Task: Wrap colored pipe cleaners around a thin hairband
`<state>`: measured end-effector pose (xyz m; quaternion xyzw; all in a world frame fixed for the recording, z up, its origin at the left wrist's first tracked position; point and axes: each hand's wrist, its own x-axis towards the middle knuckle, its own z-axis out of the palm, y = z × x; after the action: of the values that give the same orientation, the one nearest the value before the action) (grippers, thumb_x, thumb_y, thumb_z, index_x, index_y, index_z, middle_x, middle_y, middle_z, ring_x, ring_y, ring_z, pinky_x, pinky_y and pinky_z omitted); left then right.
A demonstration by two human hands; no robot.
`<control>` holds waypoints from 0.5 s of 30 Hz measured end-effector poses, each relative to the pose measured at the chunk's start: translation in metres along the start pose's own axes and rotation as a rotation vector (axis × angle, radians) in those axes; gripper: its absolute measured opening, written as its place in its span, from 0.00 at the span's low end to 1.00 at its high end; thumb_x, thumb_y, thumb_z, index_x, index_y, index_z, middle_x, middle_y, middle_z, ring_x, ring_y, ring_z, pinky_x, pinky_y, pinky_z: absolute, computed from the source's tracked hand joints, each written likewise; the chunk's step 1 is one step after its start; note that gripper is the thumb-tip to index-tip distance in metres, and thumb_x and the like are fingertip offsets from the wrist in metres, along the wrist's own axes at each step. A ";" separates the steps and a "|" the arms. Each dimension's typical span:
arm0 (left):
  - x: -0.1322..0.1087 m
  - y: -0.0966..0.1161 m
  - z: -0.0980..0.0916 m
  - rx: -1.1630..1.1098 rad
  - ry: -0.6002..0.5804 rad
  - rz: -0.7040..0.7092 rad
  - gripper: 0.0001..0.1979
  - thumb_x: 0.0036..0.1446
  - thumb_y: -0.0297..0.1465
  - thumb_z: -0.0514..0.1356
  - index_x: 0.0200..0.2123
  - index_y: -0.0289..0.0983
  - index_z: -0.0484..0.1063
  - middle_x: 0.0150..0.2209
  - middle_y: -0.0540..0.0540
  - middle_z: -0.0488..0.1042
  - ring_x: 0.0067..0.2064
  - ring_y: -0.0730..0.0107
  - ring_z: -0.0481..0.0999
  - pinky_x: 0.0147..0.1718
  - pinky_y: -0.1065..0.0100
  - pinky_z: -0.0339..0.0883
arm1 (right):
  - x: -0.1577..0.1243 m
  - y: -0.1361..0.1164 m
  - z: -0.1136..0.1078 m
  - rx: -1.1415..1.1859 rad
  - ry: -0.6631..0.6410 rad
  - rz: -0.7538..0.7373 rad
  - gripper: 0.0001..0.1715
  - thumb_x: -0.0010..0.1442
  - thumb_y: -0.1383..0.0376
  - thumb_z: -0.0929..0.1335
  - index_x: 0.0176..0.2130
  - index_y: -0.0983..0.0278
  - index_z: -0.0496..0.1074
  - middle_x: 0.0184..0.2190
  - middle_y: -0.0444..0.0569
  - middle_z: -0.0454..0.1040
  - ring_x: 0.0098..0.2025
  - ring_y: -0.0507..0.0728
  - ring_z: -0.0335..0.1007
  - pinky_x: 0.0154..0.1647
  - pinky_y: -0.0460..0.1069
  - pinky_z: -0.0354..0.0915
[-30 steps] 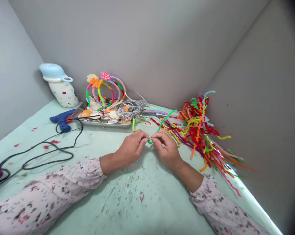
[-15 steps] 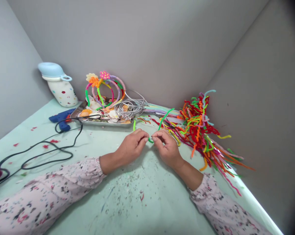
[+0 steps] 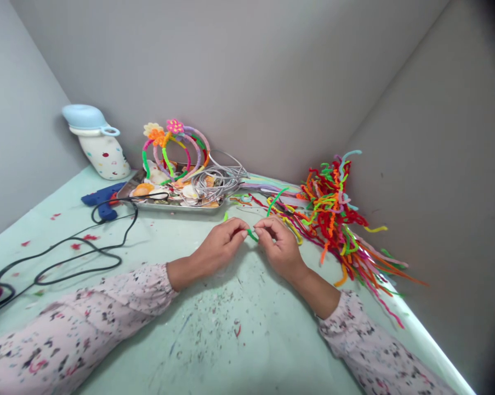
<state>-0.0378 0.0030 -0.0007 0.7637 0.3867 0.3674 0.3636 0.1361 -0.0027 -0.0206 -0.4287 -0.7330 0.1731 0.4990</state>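
Observation:
Just above the table's middle, my left hand (image 3: 221, 245) and my right hand (image 3: 280, 245) face each other, fingertips almost meeting. Both pinch a green pipe cleaner (image 3: 252, 235), whose short stretch shows bent between them. A longer green end (image 3: 277, 201) rises behind my right fingers, and a lighter green tip (image 3: 226, 216) sticks up behind my left. A thin grey wire runs faintly behind the hands; whether it is joined to the pipe cleaner I cannot tell. My fingers hide the rest of the pinched part.
A metal tray (image 3: 177, 207) of shells holds fuzzy hoops with flowers (image 3: 175, 127) and coiled grey wire (image 3: 218, 184). Left are a blue glue gun (image 3: 103, 200), its black cord (image 3: 121, 241) and a bottle (image 3: 103, 151). Many coloured pipe cleaners (image 3: 333, 219) pile up right, by the wall.
The green end behind my right hand has dipped lower and bent over more. Less of the light green tip shows behind my left hand. Both hands stay nearly in place, pinching.

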 end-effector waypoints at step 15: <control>-0.003 -0.004 0.002 -0.006 0.166 0.047 0.08 0.64 0.33 0.50 0.37 0.37 0.67 0.22 0.53 0.65 0.25 0.74 0.65 0.29 0.70 0.60 | -0.001 -0.003 -0.003 -0.092 -0.014 -0.030 0.10 0.63 0.62 0.64 0.40 0.61 0.74 0.33 0.47 0.75 0.29 0.53 0.68 0.31 0.49 0.65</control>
<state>-0.0390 0.0018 -0.0056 0.7384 0.3963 0.4392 0.3237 0.1369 -0.0059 -0.0177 -0.4387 -0.7500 0.1348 0.4763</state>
